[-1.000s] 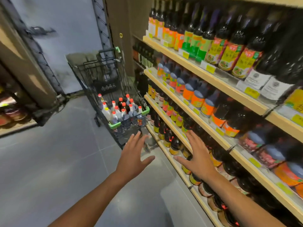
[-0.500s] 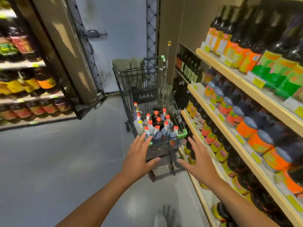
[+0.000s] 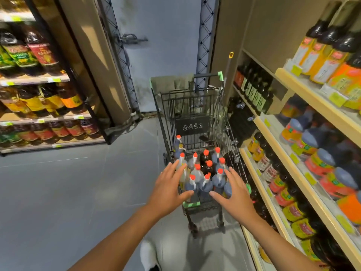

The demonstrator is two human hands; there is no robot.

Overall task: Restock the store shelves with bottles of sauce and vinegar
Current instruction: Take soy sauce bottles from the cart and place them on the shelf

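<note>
A white shoe (image 3: 148, 255) shows at the bottom edge, on the grey floor (image 3: 58, 192). Above it both forearms reach forward. The left hand (image 3: 168, 189) and the right hand (image 3: 233, 196) each hold nothing, their grip fully open with fingers spread and thumbs turned inward, one on either side of the near end of the shopping cart (image 3: 197, 114). Half a second ago the same hands were open in the same way but the cart stood farther ahead; now the view has closed in, the fingertips overlap the nearest bottles in the picture, and whether they touch cannot be told. A second ago the right hand was over the lower shelf on the right, not the cart.

The bottles in the cart (image 3: 203, 173) stand upright in its near half, packed together. Eleven red caps can be counted, plus one bottle with a yellowish cap at the far left; some bodies are clear, some dark, and labels are too blurred to read. The cart's far half holds a black panel with four round symbols.

The right shelves (image 3: 277, 153) run alongside the cart, four tiers visible, crowded with dark labelled bottles and blue-lidded jars. Across the aisle the left shelves (image 3: 48, 79) show four stocked tiers. Farthest off, a pale door (image 3: 162, 45) closes the aisle.
</note>
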